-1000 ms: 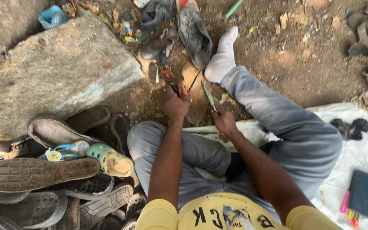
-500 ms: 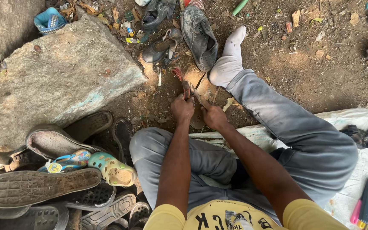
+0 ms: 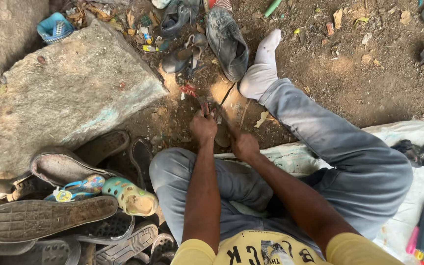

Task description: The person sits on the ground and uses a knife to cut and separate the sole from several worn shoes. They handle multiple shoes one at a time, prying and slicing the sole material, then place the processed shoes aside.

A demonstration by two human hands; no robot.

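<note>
Pointing straight away: red tool

Big grey stone slab looks rough and matt, the worn black leather shoe is dusty and dull, white woven plastic sheet slightly shiny.

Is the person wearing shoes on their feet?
No, the outstretched foot wears only a white sock, resting on bare dirt beside a worn shoe.

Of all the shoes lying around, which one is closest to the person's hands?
The worn grey lace-up shoe lying on the dirt just beyond the hands, beside the white-socked foot. The piled sandals and soles lie farther off, by the left knee.
</note>
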